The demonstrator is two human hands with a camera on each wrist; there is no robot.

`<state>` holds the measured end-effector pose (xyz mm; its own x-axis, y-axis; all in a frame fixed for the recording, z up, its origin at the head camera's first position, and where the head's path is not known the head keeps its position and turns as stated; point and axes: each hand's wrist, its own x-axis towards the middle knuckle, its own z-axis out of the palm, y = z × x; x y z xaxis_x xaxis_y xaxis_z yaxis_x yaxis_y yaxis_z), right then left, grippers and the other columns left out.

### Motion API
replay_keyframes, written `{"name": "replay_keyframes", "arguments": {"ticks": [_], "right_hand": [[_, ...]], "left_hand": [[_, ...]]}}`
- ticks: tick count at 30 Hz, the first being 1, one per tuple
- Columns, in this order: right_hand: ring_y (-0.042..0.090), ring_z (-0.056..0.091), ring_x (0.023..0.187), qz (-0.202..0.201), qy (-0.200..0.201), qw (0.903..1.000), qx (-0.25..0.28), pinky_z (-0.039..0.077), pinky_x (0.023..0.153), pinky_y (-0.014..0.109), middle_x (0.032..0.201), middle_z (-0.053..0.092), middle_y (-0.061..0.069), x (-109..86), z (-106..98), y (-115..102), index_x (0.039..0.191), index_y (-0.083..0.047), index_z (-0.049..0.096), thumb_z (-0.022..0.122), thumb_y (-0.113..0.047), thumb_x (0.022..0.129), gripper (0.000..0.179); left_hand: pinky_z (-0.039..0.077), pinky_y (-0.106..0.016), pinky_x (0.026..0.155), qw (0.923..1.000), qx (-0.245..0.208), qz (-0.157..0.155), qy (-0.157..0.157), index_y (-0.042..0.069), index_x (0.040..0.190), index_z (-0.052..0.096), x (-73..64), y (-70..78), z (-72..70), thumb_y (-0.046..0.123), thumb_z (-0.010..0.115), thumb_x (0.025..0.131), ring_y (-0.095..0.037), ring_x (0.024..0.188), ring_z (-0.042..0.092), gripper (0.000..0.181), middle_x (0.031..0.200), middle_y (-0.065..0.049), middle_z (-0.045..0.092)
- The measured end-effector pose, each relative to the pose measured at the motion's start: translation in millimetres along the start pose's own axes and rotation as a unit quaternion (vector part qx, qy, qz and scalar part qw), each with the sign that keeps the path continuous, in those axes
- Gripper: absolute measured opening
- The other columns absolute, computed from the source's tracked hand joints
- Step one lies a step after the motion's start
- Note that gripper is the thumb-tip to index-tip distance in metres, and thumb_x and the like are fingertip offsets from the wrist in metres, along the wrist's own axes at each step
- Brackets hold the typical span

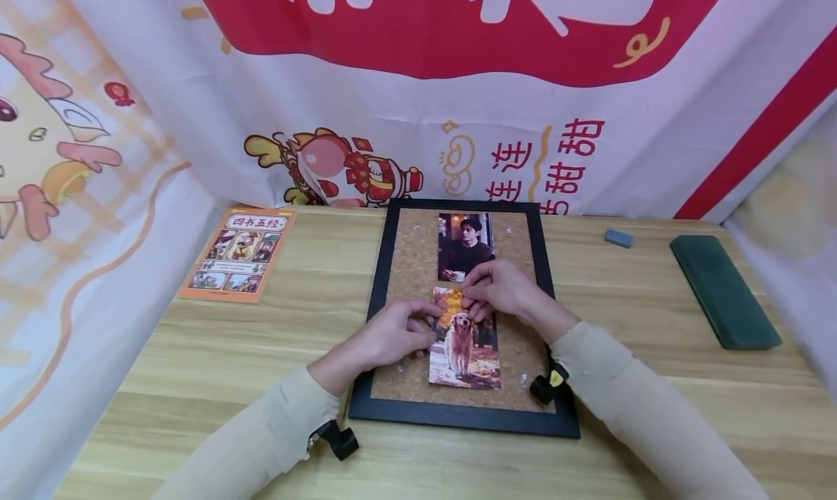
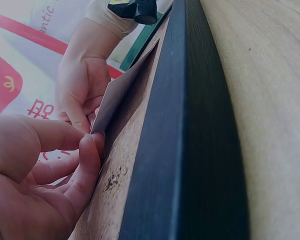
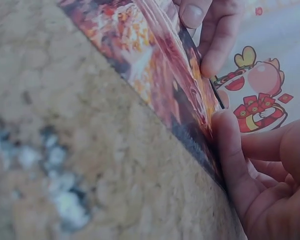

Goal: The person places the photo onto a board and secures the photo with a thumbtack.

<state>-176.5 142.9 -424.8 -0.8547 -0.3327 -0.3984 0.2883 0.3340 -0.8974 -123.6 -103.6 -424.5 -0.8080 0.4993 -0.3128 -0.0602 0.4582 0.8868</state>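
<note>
A photo of a golden dog (image 1: 460, 347) is over the lower half of a cork board (image 1: 412, 264) with a black frame. My left hand (image 1: 395, 331) pinches its left edge between thumb and finger. At the upper right edge, my right hand (image 1: 506, 289) pinches the same photo. The left wrist view shows the pale back of the dog photo (image 2: 115, 97) tilted up from the cork. A photo of a person in a dark top (image 1: 466, 247) lies above it on the board. Small clear pins (image 1: 523, 378) sit near the board's corners.
An orange comic-style booklet (image 1: 237, 255) lies on the wooden table (image 1: 314, 267) at the left. On the right are a small blue block (image 1: 618, 238) and a long dark green case (image 1: 724, 291). A printed cloth (image 1: 366, 100) hangs behind the board.
</note>
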Motion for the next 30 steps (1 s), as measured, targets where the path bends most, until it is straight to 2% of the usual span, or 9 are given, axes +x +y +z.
{"name": "replay_keyframes", "arguments": {"ticks": [6, 17, 20, 27, 30], "right_hand": [[0.017, 0.075, 0.065, 0.032, -0.002, 0.9993, -0.017, 0.067, 0.063, 0.033, 0.087, 0.078, 0.016, 3.1, 2.3, -0.7, 0.117, 0.01, 0.07, 0.061, 0.001, 0.106, 0.016], [0.017, 0.072, 0.061, 0.063, -0.013, 0.997, -0.044, 0.064, 0.059, 0.032, 0.086, 0.077, 0.013, 8.9, 0.4, -6.0, 0.116, 0.006, 0.068, 0.06, -0.003, 0.108, 0.014], [0.016, 0.071, 0.06, 0.069, -0.016, 0.996, -0.054, 0.063, 0.057, 0.031, 0.084, 0.077, 0.012, 9.7, -1.3, -8.4, 0.116, 0.005, 0.067, 0.06, -0.003, 0.109, 0.013], [0.013, 0.066, 0.052, 0.068, -0.013, 0.9951, -0.07, 0.058, 0.05, 0.028, 0.074, 0.072, 0.008, 9.5, -4.1, -9.6, 0.115, 0.006, 0.066, 0.06, -0.005, 0.108, 0.014], [0.014, 0.065, 0.05, 0.068, -0.006, 0.9943, -0.083, 0.057, 0.047, 0.028, 0.071, 0.071, 0.009, 8.7, -4.6, -9.0, 0.113, 0.005, 0.066, 0.061, -0.006, 0.107, 0.013]], "left_hand": [[0.054, -0.027, 0.06, 0.9999, -0.009, 0.0, -0.006, 0.001, 0.143, 0.064, -1.8, -2.7, 2.6, 0.004, 0.071, 0.099, -0.013, 0.068, 0.069, 0.044, 0.086, -0.008, 0.077], [0.055, -0.027, 0.061, 0.9999, -0.016, -0.001, -0.003, 0.001, 0.143, 0.064, -0.5, -3.2, 3.2, 0.003, 0.07, 0.099, -0.013, 0.069, 0.07, 0.044, 0.088, -0.007, 0.078], [0.056, -0.027, 0.062, 0.9998, -0.02, -0.002, -0.002, 0.001, 0.143, 0.063, 0.2, -2.7, 3.3, 0.003, 0.07, 0.1, -0.013, 0.069, 0.07, 0.044, 0.09, -0.008, 0.078], [0.058, -0.028, 0.062, 0.9997, -0.022, 0.01, 0.0, -0.001, 0.141, 0.064, 1.5, -3.3, 2.2, 0.002, 0.07, 0.099, -0.013, 0.07, 0.07, 0.043, 0.109, -0.012, 0.077], [0.058, -0.027, 0.062, 0.9998, -0.02, 0.007, 0.001, 0.0, 0.141, 0.065, 1.4, -2.3, 2.1, 0.002, 0.07, 0.099, -0.013, 0.07, 0.07, 0.043, 0.108, -0.013, 0.077]]}}
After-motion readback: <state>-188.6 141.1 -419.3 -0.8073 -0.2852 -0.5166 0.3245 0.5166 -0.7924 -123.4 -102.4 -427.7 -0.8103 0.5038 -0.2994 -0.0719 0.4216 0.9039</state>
